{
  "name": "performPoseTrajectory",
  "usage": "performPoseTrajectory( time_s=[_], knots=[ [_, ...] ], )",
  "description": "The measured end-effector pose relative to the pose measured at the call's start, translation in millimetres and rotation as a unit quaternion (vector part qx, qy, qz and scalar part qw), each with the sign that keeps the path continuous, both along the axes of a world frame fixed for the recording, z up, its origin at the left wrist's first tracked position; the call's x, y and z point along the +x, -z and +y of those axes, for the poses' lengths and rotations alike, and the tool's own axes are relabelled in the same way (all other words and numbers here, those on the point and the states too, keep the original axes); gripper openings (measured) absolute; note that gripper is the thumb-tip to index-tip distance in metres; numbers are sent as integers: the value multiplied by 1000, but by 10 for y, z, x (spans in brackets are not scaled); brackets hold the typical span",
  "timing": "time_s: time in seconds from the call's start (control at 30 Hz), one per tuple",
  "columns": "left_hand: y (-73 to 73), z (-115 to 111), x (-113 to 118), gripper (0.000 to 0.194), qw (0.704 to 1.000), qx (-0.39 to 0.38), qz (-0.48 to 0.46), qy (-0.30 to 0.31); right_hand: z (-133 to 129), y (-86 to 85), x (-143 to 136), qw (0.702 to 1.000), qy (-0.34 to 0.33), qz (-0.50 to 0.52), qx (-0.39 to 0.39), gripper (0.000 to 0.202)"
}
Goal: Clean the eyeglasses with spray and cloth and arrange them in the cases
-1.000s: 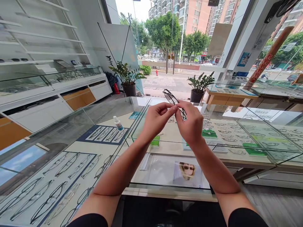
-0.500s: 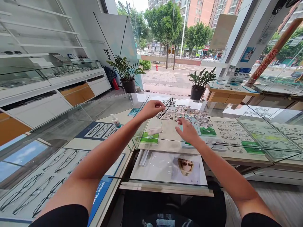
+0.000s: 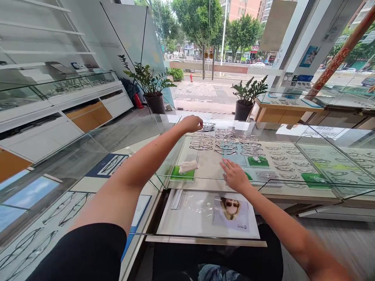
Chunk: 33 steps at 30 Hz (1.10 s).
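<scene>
My left hand (image 3: 191,123) reaches to the far end of the glass counter, fingers pinched at the dark eyeglasses (image 3: 208,127) in the farthest row; the fingertips are partly hidden by the hand itself. My right hand (image 3: 236,176) hovers above the near part of the counter, fingers stretched out and holding nothing. Ahead of it are rows of eyeglasses (image 3: 225,146) laid out in columns. A crumpled white cloth (image 3: 188,166) lies on a green case (image 3: 182,175) between my arms.
An open drawer (image 3: 193,214) with a printed photo bag (image 3: 231,212) sits below the counter glass. Framed eyeglasses trays (image 3: 113,164) lie to the left, partly behind my left arm. More green cases (image 3: 258,161) are on the right. Potted plants (image 3: 154,88) stand beyond.
My left hand has moved away and slightly left, lowering the eyeglasses from the air to the farthest row. My right hand has drawn back toward me. The view has tilted down a little.
</scene>
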State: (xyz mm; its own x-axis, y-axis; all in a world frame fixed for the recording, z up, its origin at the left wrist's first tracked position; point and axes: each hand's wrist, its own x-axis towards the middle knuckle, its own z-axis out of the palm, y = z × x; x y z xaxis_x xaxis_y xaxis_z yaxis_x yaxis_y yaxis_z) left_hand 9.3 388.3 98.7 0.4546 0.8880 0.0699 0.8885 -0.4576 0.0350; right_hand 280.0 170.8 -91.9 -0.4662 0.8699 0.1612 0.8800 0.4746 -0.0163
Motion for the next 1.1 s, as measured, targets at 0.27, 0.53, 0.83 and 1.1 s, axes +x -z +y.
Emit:
performPoseTrajectory(
  time_s=[0.27, 0.53, 0.83, 1.1],
  knots=[
    [355, 576, 196, 29, 999, -15, 13, -29, 62, 49, 31, 998, -3, -12, -63, 87],
    [694, 849, 207, 31, 998, -32, 3, -48, 20, -17, 1, 996, 2, 5, -90, 83],
    [859, 960, 190, 33, 998, -53, 1, -22, 1, 70, 22, 997, -1, 18, -73, 86],
    [855, 1096, 234, 37, 999, -46, 0, -23, -26, -41, -3, 994, 16, 33, -107, 81]
  ],
)
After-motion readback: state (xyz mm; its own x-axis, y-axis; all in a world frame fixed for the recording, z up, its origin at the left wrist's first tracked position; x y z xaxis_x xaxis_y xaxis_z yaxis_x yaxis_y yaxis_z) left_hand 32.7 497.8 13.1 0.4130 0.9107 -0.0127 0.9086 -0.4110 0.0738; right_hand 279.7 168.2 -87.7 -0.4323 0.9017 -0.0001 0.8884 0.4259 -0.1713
